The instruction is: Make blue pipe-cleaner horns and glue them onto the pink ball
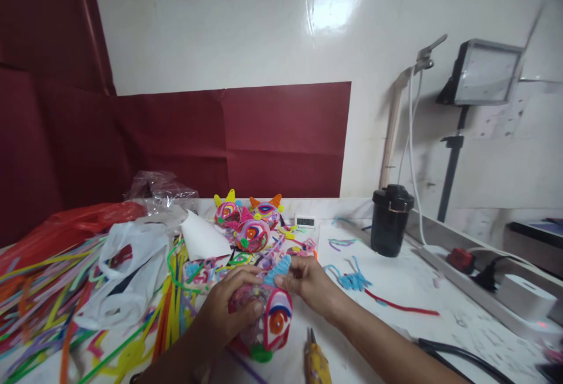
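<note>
My left hand (233,308) is closed around the side of a colourful pipe-cleaner animal head (277,322) with a big orange eye and a green bit at its bottom. Between the thumb and fingers of my right hand (310,284) is a light blue fuzzy ear piece (278,269), at the top of the head. Whether the ear is attached to the head I cannot tell. On the table below my right hand lies a yellow-handled tool (319,363) with a dark pointed tip. Blue pipe cleaners (354,279) and a red pipe cleaner (402,306) lie to the right.
Several similar heads (253,234) stand behind my hands, near a small digital display (305,221). Loose pipe cleaners (48,308) and a white plastic bag (127,278) cover the left side. A black cup (391,220) and a power strip (484,296) are on the right.
</note>
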`<state>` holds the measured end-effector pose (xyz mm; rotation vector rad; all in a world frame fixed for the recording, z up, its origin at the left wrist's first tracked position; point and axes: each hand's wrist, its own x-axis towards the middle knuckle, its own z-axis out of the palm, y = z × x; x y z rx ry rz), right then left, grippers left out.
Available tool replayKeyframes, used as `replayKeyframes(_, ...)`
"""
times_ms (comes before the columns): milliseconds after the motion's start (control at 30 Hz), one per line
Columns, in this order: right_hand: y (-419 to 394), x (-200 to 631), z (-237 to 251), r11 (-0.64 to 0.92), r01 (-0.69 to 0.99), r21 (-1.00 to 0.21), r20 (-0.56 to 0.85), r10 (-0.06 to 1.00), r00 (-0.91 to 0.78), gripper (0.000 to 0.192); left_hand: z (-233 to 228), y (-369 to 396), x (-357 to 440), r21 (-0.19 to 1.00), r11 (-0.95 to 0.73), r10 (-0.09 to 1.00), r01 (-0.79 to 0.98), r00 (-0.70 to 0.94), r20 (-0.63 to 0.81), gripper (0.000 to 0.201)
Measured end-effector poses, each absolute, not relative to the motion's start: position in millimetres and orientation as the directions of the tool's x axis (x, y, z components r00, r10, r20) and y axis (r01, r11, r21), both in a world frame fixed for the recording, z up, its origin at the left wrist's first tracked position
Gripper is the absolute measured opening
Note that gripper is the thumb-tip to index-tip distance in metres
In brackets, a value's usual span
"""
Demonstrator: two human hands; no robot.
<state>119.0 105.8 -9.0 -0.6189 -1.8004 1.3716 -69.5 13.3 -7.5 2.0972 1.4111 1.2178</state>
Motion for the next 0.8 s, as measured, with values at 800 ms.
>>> replayKeyframes(800,95,132,19,0.281,0.021,-0.96,0.207,0.754,-0.623,0.054,-7,11,-69,0.625,-0.453,0.87,0.635,0.165,0.464,0.028)
